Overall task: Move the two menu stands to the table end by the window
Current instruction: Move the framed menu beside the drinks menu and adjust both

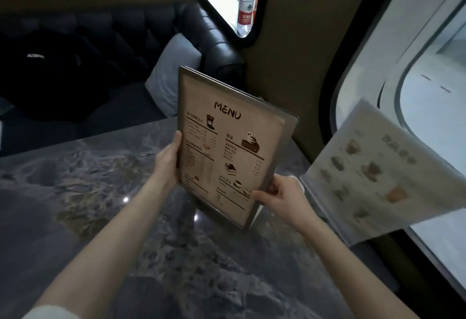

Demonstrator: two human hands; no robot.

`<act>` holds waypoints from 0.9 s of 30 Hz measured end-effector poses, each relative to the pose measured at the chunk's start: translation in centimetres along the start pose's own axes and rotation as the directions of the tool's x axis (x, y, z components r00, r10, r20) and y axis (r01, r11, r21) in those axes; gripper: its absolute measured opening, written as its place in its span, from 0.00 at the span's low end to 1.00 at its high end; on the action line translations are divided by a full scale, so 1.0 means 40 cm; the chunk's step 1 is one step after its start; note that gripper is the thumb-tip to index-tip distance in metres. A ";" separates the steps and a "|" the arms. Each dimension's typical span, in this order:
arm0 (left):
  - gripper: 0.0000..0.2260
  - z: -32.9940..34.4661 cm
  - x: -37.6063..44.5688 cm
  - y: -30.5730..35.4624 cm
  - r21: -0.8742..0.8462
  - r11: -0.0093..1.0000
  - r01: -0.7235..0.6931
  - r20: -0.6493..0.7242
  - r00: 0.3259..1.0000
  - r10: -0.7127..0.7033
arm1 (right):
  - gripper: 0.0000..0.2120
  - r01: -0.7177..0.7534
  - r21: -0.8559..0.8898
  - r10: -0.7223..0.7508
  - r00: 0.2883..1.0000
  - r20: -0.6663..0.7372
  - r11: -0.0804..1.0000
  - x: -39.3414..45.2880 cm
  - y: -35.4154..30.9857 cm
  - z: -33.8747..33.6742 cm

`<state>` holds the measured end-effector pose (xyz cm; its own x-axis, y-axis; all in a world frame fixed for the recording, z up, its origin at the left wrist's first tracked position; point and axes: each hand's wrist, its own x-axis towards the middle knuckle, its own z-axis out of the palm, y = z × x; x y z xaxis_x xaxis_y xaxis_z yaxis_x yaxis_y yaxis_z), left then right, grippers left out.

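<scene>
Mostly the view is filled by a dark marble table (106, 192) with grey and brownish veins, and its right end reaches the big window (416, 61) with the rounded dark frame. Behind the table there is a black tufted sofa (121, 41), and on the seat lies a black garment (50, 73) and a grey cushion (171, 71) that leans in the corner. A smaller window opening (227, 0) is above the sofa, and a water bottle with a red label (245, 8) stands in it. Near the window end of the table stands the pale menu stand (385, 174); it is blurred, it shows drink pictures, and it is tilted with the lower edge at the table's right border. The framed menu stand (229, 149) with the word MENU is just beside it on the left, held tilted, its lower corner close to the table surface; I cannot tell if the corner touches. The left hand (167, 159) grips the left edge of this frame, thumb on the front and the fingers hidden behind. The right hand (282, 197) pinches the lower right corner, thumb on the front face, fingers curled around the edge
</scene>
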<state>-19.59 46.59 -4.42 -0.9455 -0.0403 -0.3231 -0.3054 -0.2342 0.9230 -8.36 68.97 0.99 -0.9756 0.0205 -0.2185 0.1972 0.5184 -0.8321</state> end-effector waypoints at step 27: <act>0.20 0.461 0.378 -0.047 0.151 0.988 0.024 0.125 0.991 -0.044 | 0.16 -0.098 0.200 0.142 0.966 -0.218 0.975 0.255 0.214 -0.195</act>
<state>-35.39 64.34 -7.19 -0.9380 0.0918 -0.3343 -0.3420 -0.0859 0.9358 -17.36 80.29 -4.39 -0.9350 0.2798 -0.2179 0.3074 0.3326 -0.8916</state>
